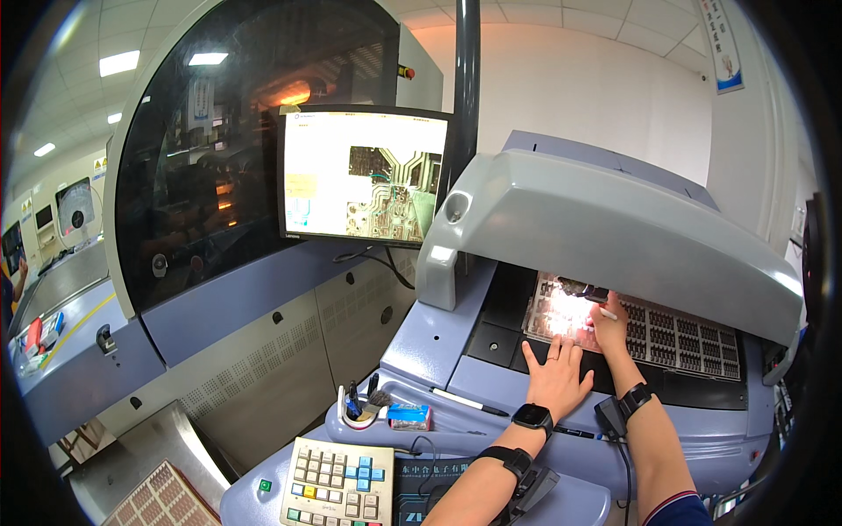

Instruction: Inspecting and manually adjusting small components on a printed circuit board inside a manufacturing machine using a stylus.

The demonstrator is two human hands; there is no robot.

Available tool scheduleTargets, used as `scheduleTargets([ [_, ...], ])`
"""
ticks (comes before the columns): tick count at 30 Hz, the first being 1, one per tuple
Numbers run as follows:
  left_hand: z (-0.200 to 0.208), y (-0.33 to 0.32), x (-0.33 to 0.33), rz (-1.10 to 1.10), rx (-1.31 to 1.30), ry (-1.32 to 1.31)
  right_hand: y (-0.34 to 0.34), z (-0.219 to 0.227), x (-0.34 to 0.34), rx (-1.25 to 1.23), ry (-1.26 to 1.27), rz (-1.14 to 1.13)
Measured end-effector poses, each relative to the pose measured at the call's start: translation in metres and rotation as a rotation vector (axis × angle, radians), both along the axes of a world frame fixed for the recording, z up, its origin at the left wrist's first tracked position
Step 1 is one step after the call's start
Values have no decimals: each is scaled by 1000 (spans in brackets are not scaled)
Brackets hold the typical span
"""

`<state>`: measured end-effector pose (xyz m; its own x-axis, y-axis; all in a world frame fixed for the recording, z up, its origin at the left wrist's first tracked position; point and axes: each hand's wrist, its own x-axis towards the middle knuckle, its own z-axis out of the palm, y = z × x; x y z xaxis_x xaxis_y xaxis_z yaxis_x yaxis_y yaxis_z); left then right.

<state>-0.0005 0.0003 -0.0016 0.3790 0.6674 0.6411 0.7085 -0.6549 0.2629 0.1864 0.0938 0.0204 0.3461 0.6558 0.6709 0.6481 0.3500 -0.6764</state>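
Under the raised grey hood of a bench machine lies a circuit board panel [568, 320], its middle washed out by bright light. My left hand [559, 377] rests with fingers spread, the fingertips at the panel's near edge. Closed around a slim white pen-like tool [608, 313], my right hand [611, 329] reaches in beneath the hood. The tool's tip is lost near a dark fixture [581, 290] above the panel. To the right of my right hand, a panel with rows of dark parts [680, 340] lies on the black bed.
A monitor [364, 175] at the back left shows a magnified board. The grey hood [605, 219] arches over the work. In front lie a white marker [469, 401], a pen holder [358, 408], a blue-and-red packet [409, 416] and a keyboard [340, 482]. Another panel [162, 500] sits lower left.
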Motion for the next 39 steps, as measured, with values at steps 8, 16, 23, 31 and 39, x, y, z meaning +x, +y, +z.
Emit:
scheduleTargets([
  [8,0,-1,0,4,-1,9,2,-2,2,7,15,26],
  [16,0,0,1,9,3,12,2,-1,0,35,97,28],
  [23,0,0,1,1,5,6,1,1,-1,27,85,27],
  [31,2,-2,0,2,-1,11,-2,4,-3,24,91,21],
  [39,0,0,1,10,17,-11,-9,12,-12,-23,-43,-64],
])
